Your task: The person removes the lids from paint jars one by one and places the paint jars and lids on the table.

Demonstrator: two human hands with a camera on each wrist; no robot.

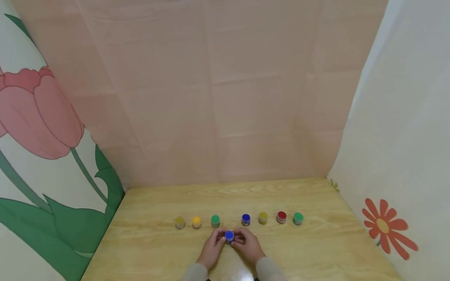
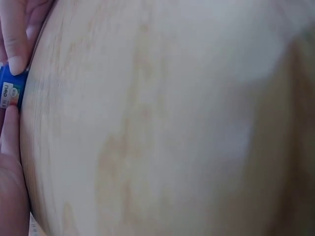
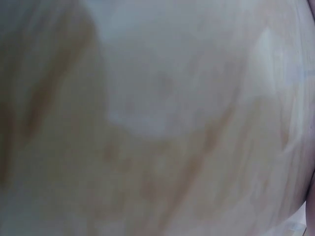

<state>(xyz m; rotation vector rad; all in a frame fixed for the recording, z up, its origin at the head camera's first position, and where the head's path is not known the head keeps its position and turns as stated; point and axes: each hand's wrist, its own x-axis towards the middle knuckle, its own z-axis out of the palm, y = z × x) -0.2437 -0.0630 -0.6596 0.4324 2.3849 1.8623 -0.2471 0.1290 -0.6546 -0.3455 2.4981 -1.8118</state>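
A small jar with a blue lid (image 1: pixel 229 235) is held between both hands near the front middle of the wooden table. My left hand (image 1: pixel 212 248) pinches it from the left with thumb and fingers. From the other side, my right hand (image 1: pixel 250 246) grips the same jar. In the left wrist view the blue jar (image 2: pixel 11 88) shows a printed label at the left edge, with fingertips above and below it. The right wrist view holds mostly blurred tabletop (image 3: pixel 162 162), with only a sliver of hand at its right edge.
Just beyond the hands runs a row of similar jars: mustard (image 1: pixel 179 223), orange-yellow (image 1: pixel 197 222) and green (image 1: pixel 215 221) on the left, then blue (image 1: pixel 246 219), mustard (image 1: pixel 263 218), red (image 1: pixel 281 217) and green (image 1: pixel 298 219). A pinkish sheet (image 1: pixel 218 97) hangs behind the table.
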